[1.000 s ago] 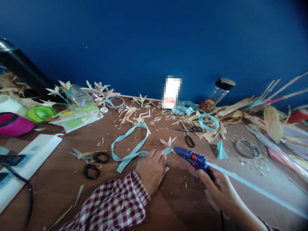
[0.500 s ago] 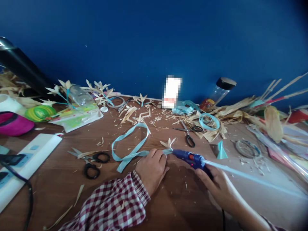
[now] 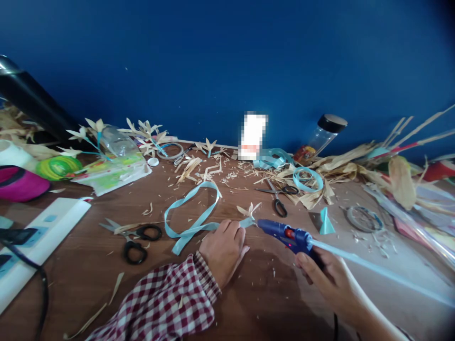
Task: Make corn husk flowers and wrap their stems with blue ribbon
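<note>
My left hand (image 3: 224, 250), in a red-checked sleeve, rests closed on the wooden table (image 3: 88, 279) and pins one end of a light blue ribbon (image 3: 194, 213) whose loop lies to its left. A small straw flower (image 3: 249, 210) sits just past the fingertips at the ribbon's end. My right hand (image 3: 325, 279) grips a blue hot glue gun (image 3: 287, 234), its nozzle pointing left at the ribbon end beside the flower. A pale blue glue stick (image 3: 373, 277) juts out of the gun's back to the right.
Black-handled scissors (image 3: 133, 239) lie left of the ribbon, another pair (image 3: 279, 196) behind the gun. A white power strip (image 3: 39, 237) with a black cable is at far left. Dried husks, straw flowers, ribbon coils, a black-capped jar (image 3: 322, 135) and a blue paper cone (image 3: 325, 222) crowd the back and right.
The glue gun first slid slightly left toward the flower, then drew back a little to the right. My left hand has stayed on the ribbon.
</note>
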Motion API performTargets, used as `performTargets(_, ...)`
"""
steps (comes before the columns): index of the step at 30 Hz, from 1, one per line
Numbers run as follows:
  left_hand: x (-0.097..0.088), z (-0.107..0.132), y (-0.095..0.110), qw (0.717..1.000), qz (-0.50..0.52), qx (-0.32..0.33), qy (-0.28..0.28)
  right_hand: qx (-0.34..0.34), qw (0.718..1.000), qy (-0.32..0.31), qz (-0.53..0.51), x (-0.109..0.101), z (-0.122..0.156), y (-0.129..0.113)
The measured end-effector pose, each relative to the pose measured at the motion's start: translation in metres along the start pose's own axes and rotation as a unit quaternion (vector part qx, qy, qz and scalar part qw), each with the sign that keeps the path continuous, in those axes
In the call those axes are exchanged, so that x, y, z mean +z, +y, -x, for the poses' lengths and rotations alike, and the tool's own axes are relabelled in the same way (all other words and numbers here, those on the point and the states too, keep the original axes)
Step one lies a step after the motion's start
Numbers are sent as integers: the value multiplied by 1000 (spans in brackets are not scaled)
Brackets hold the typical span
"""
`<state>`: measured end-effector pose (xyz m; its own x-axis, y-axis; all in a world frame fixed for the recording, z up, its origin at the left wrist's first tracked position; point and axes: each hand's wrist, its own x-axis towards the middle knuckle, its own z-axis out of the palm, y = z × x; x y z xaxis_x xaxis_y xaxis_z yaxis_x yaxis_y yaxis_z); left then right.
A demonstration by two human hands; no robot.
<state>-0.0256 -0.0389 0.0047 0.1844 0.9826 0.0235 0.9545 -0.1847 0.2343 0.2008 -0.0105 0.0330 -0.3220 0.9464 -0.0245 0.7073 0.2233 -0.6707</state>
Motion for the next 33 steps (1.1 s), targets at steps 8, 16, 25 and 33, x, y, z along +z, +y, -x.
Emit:
performTargets(8, 3, 2, -1, 1000, -5, 7, 26, -19, 998, -42, 33, 13, -6, 3)
performTargets(16, 1, 2, -1, 1000, -1, 7, 20, -9, 999, -53, 10, 0, -5, 8)
performTargets(25, -4, -1, 1, 1000, 4, -5, -15, 19, 988, -60, -138, -1, -8, 7)
performTargets(33, 1, 1, 0, 1000, -9, 0, 12, 32, 994, -63, -88, 10, -7, 11)
